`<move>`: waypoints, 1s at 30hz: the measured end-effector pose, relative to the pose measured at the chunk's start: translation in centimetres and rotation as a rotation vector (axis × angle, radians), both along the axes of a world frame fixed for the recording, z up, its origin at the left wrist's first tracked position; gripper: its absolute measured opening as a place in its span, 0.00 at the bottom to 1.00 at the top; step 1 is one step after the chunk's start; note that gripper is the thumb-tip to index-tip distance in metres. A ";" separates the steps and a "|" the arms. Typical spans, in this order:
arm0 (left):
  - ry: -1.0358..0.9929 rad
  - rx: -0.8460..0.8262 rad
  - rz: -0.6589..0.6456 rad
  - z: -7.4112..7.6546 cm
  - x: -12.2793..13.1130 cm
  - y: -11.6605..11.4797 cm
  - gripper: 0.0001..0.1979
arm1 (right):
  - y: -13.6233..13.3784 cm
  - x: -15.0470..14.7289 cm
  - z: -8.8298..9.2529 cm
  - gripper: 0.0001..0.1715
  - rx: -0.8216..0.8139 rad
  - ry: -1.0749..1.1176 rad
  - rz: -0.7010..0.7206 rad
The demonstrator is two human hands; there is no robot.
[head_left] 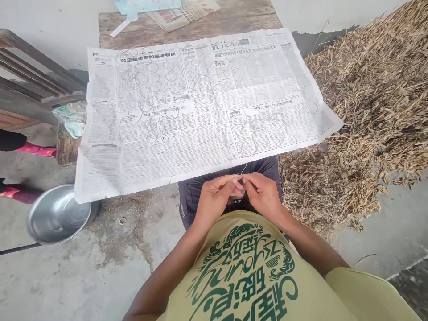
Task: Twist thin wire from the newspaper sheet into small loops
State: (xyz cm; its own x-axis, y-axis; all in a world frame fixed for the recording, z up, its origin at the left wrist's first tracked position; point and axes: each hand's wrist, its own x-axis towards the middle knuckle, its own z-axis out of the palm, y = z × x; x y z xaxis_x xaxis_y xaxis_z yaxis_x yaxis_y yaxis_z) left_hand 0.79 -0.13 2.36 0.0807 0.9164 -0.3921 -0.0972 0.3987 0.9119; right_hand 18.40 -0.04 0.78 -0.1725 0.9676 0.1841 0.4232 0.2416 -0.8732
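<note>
Left hand (pixel 219 191) and right hand (pixel 261 187), both bare, meet in front of the person's waist, above the lap. Each is narrowed to a pinch of thumb and forefinger, the fingertips close together, holding a thin pale thread (pixel 245 168). A short piece of it curves up from the fingertips toward the paper; the rest is hidden among the fingers.

Just beneath the hands are dark trousers (pixel 190 196); nearer the viewer is a yellow-green T-shirt (pixel 247 267) printed with dark green lettering, including the word "young".

Directly beyond the hands, a broad open newspaper sheet (pixel 160 156) printed in Chinese covers the near part of a worn wooden tabletop (pixel 127 33). Many fine, dark loops (pixel 136 80) lie scattered over the print, some round, some tangled. On the bare wood at the far side rest a folded newspaper (pixel 187 14) and a pale blue item (pixel 147 5), cut off by the top edge.

To the left stand a slatted wooden chair (pixel 33 73) and a shiny metal basin (pixel 60 218) on the concrete floor (pixel 123 281). Another person's pink socks (pixel 35 149) show at the left edge. To the right spreads a large heap of dry straw (pixel 368 89), against a white wall (pixel 321 13).
</note>
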 end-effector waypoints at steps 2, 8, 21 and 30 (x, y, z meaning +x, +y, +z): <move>0.021 -0.037 0.012 -0.3 -0.1 0.1 0.17 | 0.0 0.1 -0.4 0.18 0.031 -0.028 -0.006; -0.057 -0.060 0.069 -1.5 0.1 -0.3 0.17 | 0.0 0.1 -0.6 0.16 0.063 -0.100 0.025; -0.044 0.035 0.088 -1.5 0.5 0.5 0.14 | 0.9 0.3 -0.9 0.17 0.217 -0.304 0.106; 0.052 0.031 0.137 -1.4 0.7 0.4 0.12 | 0.3 0.3 -0.7 0.14 0.317 -0.419 0.173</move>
State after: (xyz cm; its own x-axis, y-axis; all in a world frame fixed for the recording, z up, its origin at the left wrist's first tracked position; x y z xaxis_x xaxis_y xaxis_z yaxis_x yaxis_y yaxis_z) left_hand 1.50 0.29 1.00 -0.0657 0.9290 -0.3641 -0.1009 0.3568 0.9287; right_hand 18.68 0.30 0.03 -0.4449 0.8271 0.3436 0.6498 0.5621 -0.5116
